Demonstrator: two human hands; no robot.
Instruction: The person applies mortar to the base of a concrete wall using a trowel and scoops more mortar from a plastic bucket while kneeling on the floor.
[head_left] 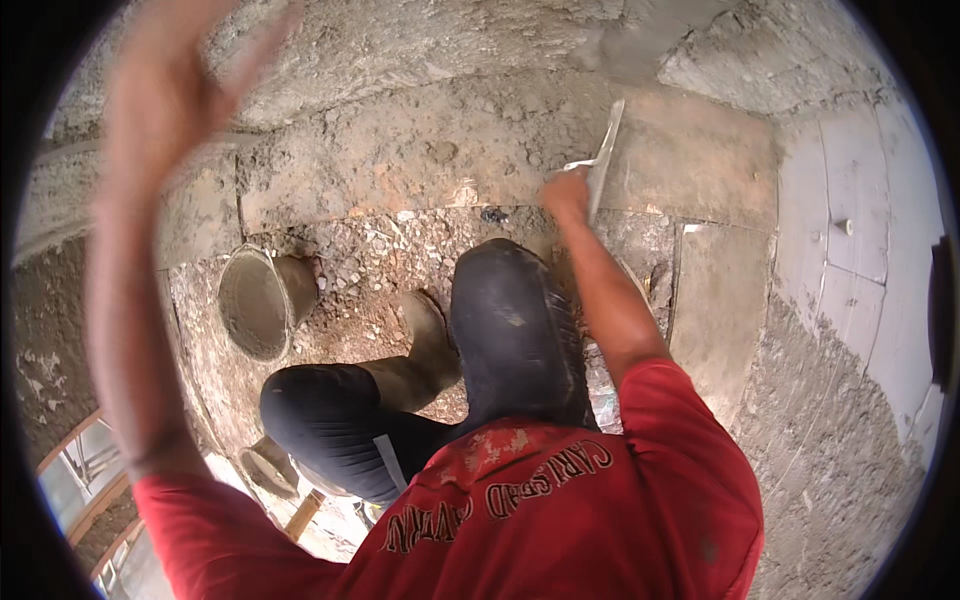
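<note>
Out to the right of the mortar bucket [300,285], we have our right hand [566,193] clenched round the handle of a steel plastering trowel [607,150]! We see its long blade almost edge-on, tilted over the mortar-coated strip [400,150] that runs beyond the bucket and away to its right; whether metal meets mortar, we cannot tell. Up beyond the bucket and to its left, there's our left hand [165,100], raised and badly blurred, fingers released, thumb standing well apart. Just right of the bucket we get loose rubble [385,250], then our bent knees in dark trousers [515,340]. Nearer us than the bucket sits a smaller, grimy container [285,462], and far to the bucket's right we pick out pale panels [850,200].
</note>
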